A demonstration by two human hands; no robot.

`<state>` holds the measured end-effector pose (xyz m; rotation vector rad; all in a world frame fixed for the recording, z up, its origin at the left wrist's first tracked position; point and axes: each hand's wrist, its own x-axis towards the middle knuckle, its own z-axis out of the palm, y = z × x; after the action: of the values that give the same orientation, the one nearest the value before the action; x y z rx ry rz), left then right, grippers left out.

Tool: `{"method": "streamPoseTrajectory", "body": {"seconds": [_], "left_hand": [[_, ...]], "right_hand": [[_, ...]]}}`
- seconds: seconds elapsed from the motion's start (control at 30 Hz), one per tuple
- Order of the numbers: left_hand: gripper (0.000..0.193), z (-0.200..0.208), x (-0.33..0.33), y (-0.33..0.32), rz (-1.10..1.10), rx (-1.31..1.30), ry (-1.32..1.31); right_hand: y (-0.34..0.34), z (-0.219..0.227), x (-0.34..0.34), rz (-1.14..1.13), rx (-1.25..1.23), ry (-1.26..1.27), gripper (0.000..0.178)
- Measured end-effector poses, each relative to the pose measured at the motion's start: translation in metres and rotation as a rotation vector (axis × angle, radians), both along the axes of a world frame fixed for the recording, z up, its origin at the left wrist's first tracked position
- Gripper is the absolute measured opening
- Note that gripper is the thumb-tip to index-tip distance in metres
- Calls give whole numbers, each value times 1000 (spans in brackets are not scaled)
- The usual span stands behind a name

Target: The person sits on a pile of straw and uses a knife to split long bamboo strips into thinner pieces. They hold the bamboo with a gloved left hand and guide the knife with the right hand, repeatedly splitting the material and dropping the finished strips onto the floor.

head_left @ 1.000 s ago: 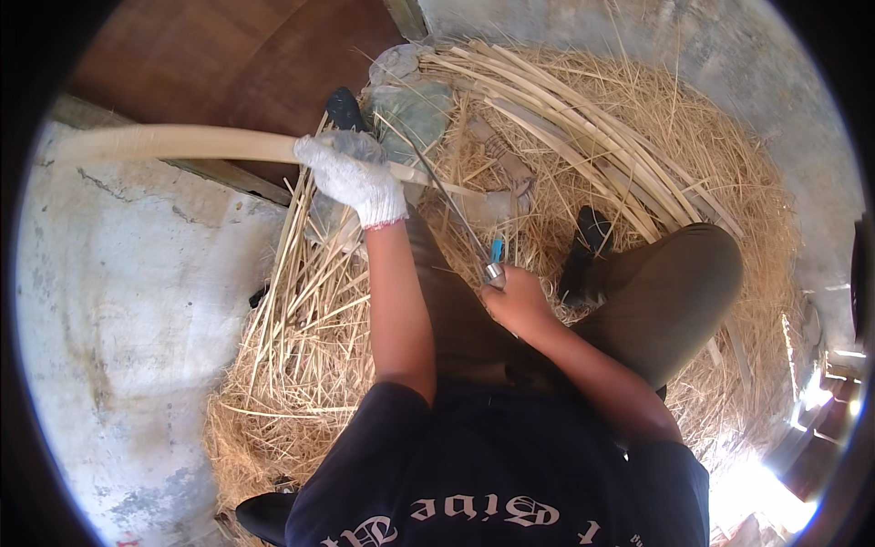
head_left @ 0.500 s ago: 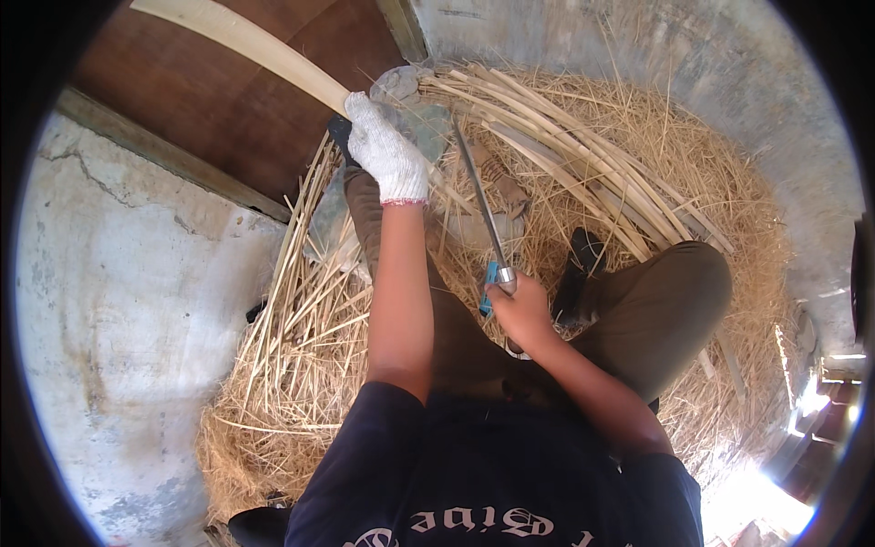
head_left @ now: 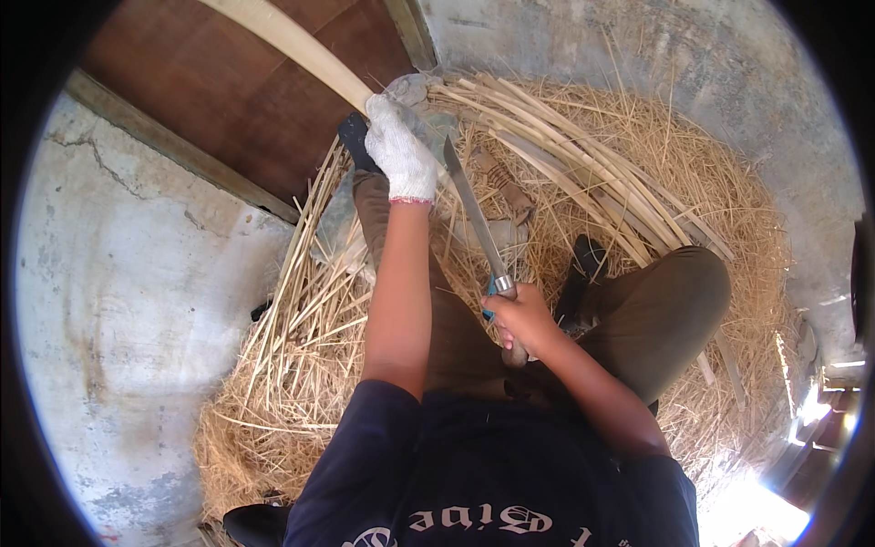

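Observation:
My left hand point(head_left: 399, 153), in a white knit glove with a red edge, grips the near end of a long pale strip point(head_left: 305, 52) that looks like bamboo. The strip slants up toward the far left and runs out of view. Bare and closed, my right hand point(head_left: 524, 319) is wrapped round the wooden handle of a long knife point(head_left: 478, 214) in front of my lap. Its blade points away from me, the flat side showing and the tip near the gloved hand, apart from the strip. Something blue point(head_left: 490, 294) shows beside my right fingers, partly hidden.
Shavings point(head_left: 355, 401) cover the ground around my legs. A bundle of long split strips point(head_left: 583, 164) lies at the far right, and thinner ones point(head_left: 296, 283) lean on the left. A brown panel point(head_left: 219, 109) and worn plaster walls point(head_left: 137, 301) stand close by.
The knife blade has rolled so that its flat side shows more, and its tip has shifted slightly left. My gloved hand and the strip sit a little farther right in view.

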<state>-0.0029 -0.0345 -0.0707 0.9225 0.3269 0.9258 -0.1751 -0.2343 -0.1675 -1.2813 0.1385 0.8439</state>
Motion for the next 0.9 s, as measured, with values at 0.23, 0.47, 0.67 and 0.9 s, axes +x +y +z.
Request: {"method": "streamPoseTrajectory", "body": {"seconds": [0.23,0.47,0.67,0.9], "left_hand": [[46,-2,6,-2,-47,58,-34],[48,-2,12,2,-116,52,-14],[49,-1,18,2,-27,86,7],[50,-1,22,10,-100,14,-25]], "right_hand": [[-1,3,-5,-111,-70,-128,24],[1,7,1,-130,-193,-214,24],[-2,-11,-1,-61,-44,-65,27],[6,-5,-5,-229,-219,-314,28]]}}
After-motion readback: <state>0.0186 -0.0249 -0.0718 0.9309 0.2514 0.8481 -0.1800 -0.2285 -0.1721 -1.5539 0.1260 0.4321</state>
